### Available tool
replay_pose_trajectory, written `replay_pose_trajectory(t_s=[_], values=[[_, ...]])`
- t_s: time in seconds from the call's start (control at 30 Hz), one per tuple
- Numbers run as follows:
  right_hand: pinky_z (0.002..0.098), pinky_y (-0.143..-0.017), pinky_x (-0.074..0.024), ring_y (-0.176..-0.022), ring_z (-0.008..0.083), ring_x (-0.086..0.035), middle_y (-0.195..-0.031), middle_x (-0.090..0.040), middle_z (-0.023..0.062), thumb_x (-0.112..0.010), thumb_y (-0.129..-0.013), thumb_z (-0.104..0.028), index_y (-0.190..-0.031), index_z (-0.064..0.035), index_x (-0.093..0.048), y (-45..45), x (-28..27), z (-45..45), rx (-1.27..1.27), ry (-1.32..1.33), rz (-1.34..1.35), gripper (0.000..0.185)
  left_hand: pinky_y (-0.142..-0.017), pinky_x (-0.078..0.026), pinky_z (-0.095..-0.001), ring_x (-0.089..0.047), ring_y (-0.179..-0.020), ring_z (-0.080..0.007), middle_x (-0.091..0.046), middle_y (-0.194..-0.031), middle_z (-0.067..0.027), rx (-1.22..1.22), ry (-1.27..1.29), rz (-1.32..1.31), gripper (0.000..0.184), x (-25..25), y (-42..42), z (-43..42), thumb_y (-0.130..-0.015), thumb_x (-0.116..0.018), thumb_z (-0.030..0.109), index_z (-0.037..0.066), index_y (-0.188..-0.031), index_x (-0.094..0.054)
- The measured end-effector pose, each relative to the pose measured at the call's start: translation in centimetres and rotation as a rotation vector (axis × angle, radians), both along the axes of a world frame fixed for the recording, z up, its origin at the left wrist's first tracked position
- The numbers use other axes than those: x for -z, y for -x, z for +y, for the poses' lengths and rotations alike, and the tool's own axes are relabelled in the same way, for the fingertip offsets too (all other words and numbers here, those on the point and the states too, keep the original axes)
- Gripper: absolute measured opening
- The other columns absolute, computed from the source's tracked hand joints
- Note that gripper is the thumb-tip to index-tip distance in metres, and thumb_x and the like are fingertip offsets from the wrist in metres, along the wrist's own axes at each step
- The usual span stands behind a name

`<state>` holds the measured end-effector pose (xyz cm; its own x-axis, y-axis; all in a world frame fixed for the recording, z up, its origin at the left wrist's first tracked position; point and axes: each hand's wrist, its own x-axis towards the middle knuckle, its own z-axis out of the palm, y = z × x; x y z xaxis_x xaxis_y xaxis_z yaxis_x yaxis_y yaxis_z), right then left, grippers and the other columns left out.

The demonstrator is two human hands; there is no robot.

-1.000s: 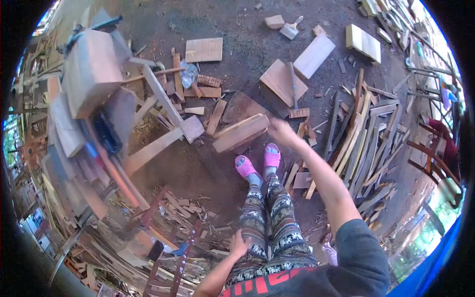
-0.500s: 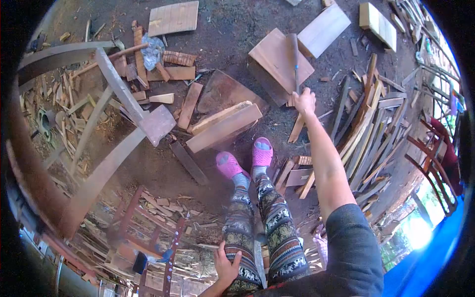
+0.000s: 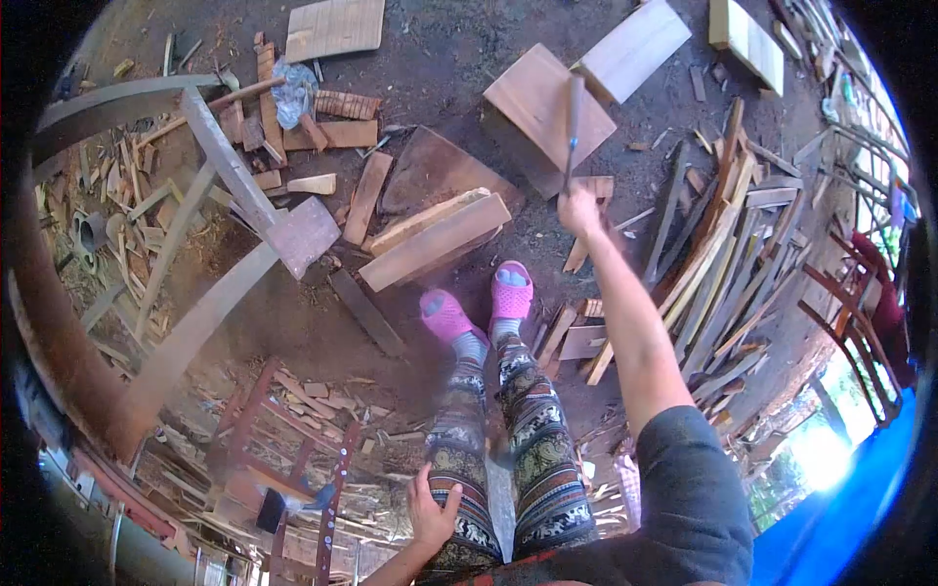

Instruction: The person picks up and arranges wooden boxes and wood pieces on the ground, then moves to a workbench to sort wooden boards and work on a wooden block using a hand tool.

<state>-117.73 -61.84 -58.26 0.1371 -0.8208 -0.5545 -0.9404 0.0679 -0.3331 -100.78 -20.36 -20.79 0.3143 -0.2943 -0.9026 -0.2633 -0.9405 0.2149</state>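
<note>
My right hand (image 3: 581,210), arm stretched forward, is closed round the near end of a long tool (image 3: 574,122). It has a thin shaft, a blue band and a wider brown far part; its exact kind is unclear. Beneath the tool, a square-topped wood block (image 3: 532,98) stands on the ground. A small wood piece (image 3: 595,190) lies just right of the hand. My left hand (image 3: 432,510) rests on my thigh, thumb and fingers apart, holding nothing.
Two stacked boards (image 3: 440,239) lie before my pink sandals (image 3: 445,314). Curved wood strips (image 3: 713,234) are piled at right. A curved wooden frame (image 3: 230,156) stands at left among scraps. Pale boards (image 3: 635,49) lie ahead. A red frame (image 3: 332,498) stands at lower left.
My right hand and the tool have shifted slightly left, and the tool stands more upright in view. The whole view has shifted a little. My left hand stays on the thigh.
</note>
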Motion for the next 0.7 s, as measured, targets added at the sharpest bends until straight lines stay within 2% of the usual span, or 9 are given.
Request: replay_pose_trajectory(t_s=[0.1,0.2,0.27,0.37,0.47,0.53,0.6,0.63,0.7], values=[[0.0485,-0.082,-0.0454,-0.093,0.0449,-0.057,-0.094,-0.061,0.0271,-0.053,-0.080,-0.018,-0.092,0.0009,-0.059,1.0,-1.7,4.0,0.015,-0.080,-0.119,0.023,-0.093,-0.035,-0.0472,-0.045,-0.106,-0.0421,-0.048,-0.111,-0.0240,0.050,0.001,-0.032,0.068,-0.3,0.5,0.3,-0.079,-0.064,0.038,0.002,-0.130,-0.037],[0.0327,-0.070,-0.0479,-0.076,0.0197,-0.059,-0.079,-0.060,0.0115,-0.054,-0.086,-0.017,-0.090,0.0013,-0.055,2.2,-3.1,8.4,0.284,-0.431,-0.578,0.019,-0.095,-0.034,-0.0469,-0.044,-0.109,-0.0407,-0.046,-0.115,-0.0234,0.102,0.002,-0.013,0.067,0.4,0.6,1.3,-0.079,-0.065,0.035,0.002,-0.130,-0.037],[0.0307,-0.070,-0.0476,-0.077,0.0138,-0.055,-0.084,-0.058,0.0023,-0.052,-0.088,-0.011,-0.098,-0.0016,-0.056,0.2,-11.2,9.2,0.259,-0.552,-0.569,0.014,-0.096,-0.033,-0.0466,-0.043,-0.111,-0.0392,-0.044,-0.119,-0.0232,0.124,-0.005,0.025,0.067,1.7,0.6,1.4,-0.079,-0.066,0.032,0.001,-0.130,-0.037],[0.0318,-0.079,-0.0477,-0.085,0.0152,-0.057,-0.088,-0.061,0.0046,-0.056,-0.090,-0.018,-0.111,-0.0012,-0.055,0.6,-16.2,12.2,0.162,-0.862,-0.627,0.028,-0.104,-0.025,-0.0504,-0.031,-0.124,-0.0404,-0.032,-0.135,-0.0209,0.349,0.305,-0.145,0.078,6.2,-0.7,-4.7,-0.072,-0.073,0.026,0.007,-0.136,-0.033],[0.0387,-0.089,-0.0470,-0.103,0.0237,-0.056,-0.115,-0.059,0.0165,-0.053,-0.092,-0.026,-0.126,-0.0006,-0.048,0.0,-22.3,12.2,-0.180,-1.157,-0.572,0.043,-0.106,-0.020,-0.0528,-0.026,-0.129,-0.0391,-0.023,-0.144,-0.0159,0.665,0.572,-0.442,0.090,10.8,-3.1,-13.7,-0.065,-0.078,0.026,0.015,-0.141,-0.030],[0.0400,-0.092,-0.0456,-0.104,0.0252,-0.056,-0.118,-0.058,0.0147,-0.053,-0.092,-0.027,-0.124,-0.0009,-0.051,-0.4,-24.6,11.9,-0.495,-1.196,-0.514,0.041,-0.104,-0.023,-0.0536,-0.033,-0.125,-0.0370,-0.037,-0.136,-0.0139,0.842,0.722,-0.540,0.070,12.2,-5.5,-18.8,-0.067,-0.075,0.021,0.015,-0.130,-0.045],[0.0385,-0.086,-0.0485,-0.102,0.0236,-0.057,-0.112,-0.060,0.0140,-0.051,-0.093,-0.032,-0.118,-0.0025,-0.055,0.9,-21.9,13.1,-0.626,-1.345,-0.691,0.039,-0.097,-0.032,-0.0489,-0.046,-0.114,-0.0333,-0.055,-0.115,-0.0110,0.924,0.753,-0.138,0.037,15.3,-8.0,-18.8,-0.068,-0.072,0.016,0.013,-0.103,-0.059],[0.0368,-0.082,-0.0497,-0.099,0.0208,-0.058,-0.106,-0.062,0.0129,-0.051,-0.093,-0.033,-0.114,-0.0035,-0.057,0.2,-21.8,11.6,-0.594,-1.437,-0.577,0.037,-0.088,-0.039,-0.0428,-0.057,-0.096,-0.0284,-0.061,-0.089,-0.0090,0.891,0.650,-0.023,0.014,15.9,-8.4,-18.3,-0.071,-0.067,0.011,0.011,-0.079,-0.057],[0.0320,-0.069,-0.0509,-0.086,0.0131,-0.059,-0.090,-0.062,0.0084,-0.048,-0.095,-0.037,-0.101,-0.0065,-0.060,-0.5,-17.0,8.1,-0.649,-1.380,-0.584,0.033,-0.082,-0.042,-0.0416,-0.059,-0.087,-0.0288,-0.062,-0.084,-0.0096,0.823,0.557,-0.019,0.014,16.6,-9.1,-16.5,-0.071,-0.068,0.012,0.009,-0.078,-0.055]])
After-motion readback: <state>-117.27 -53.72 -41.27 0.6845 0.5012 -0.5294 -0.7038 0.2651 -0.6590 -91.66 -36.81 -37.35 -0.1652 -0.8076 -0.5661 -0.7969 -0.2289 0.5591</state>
